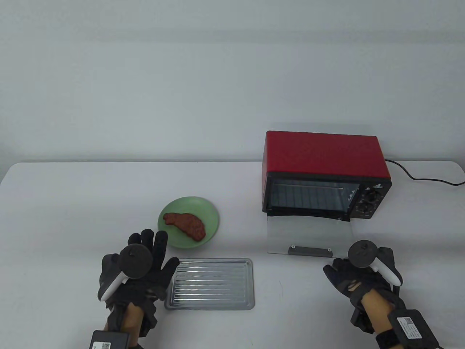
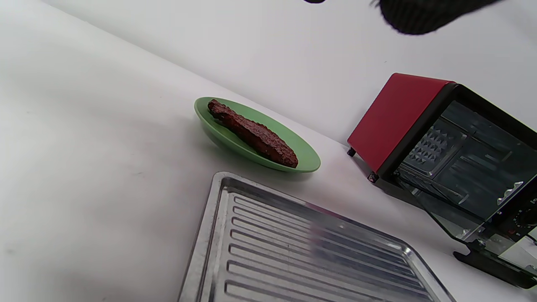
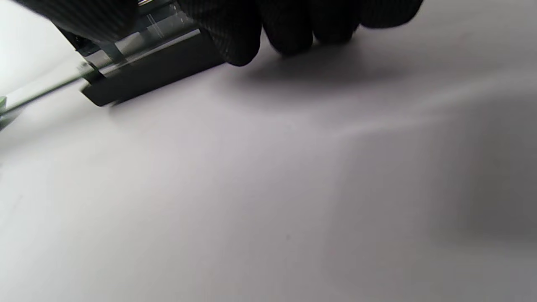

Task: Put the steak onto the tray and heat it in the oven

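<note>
The brown steak (image 1: 185, 225) (image 2: 251, 134) lies on a green plate (image 1: 205, 205) (image 2: 308, 157). Just in front of the plate sits the ribbed metal tray (image 1: 210, 283) (image 2: 293, 251), with nothing on it. The red oven (image 1: 323, 156) (image 2: 394, 113) stands at the right, its glass door (image 1: 308, 232) folded down flat onto the table. My left hand (image 1: 165, 251) hovers with spread fingers between plate and tray, holding nothing. My right hand (image 1: 345, 272) is beside the right end of the door handle (image 1: 309, 251) (image 3: 147, 71), fingers (image 3: 293, 25) loosely curled and gripping nothing.
The oven's black cable (image 1: 417, 178) runs off to the right along the table's back. White tabletop stretches to the left of the plate and in front of the tray and the open door.
</note>
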The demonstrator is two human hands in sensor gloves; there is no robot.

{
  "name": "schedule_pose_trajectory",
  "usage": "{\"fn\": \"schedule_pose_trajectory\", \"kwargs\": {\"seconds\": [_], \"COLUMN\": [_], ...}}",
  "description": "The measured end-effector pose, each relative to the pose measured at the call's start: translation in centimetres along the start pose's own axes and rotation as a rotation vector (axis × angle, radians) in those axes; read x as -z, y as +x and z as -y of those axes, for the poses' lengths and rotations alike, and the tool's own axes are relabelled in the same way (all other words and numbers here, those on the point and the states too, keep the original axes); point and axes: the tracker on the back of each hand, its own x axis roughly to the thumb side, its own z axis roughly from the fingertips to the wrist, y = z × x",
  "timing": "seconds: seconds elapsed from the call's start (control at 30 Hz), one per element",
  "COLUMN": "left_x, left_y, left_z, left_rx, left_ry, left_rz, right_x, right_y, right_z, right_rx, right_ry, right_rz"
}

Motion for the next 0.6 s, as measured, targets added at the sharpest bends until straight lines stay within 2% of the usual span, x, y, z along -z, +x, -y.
{"fn": "schedule_pose_trajectory", "kwargs": {"seconds": [0.13,0.27,0.4,0.47,0.6], "left_x": [0.0,0.0,0.2,0.3,1.0], "left_y": [0.0,-0.1,-0.7,-1.1,-2.1], "left_z": [0.0,-0.1,-0.1,-0.1,0.1], "left_rx": [0.0,-0.009,-0.059,-0.086,-0.203], "left_ry": [0.0,0.022,0.067,0.102,0.144], "left_rz": [-0.003,0.003,-0.003,-0.02,-0.094], "right_x": [-1.4,-3.9,-5.9,-6.3,-6.2], "right_y": [0.2,1.1,1.8,2.1,2.0], "right_z": [1.2,3.1,3.7,3.9,3.9], "right_rx": [0.069,0.118,0.128,0.05,-0.09], "right_ry": [0.027,-0.197,-0.407,-0.456,-0.485], "right_rz": [0.084,0.214,0.321,0.32,0.258]}}
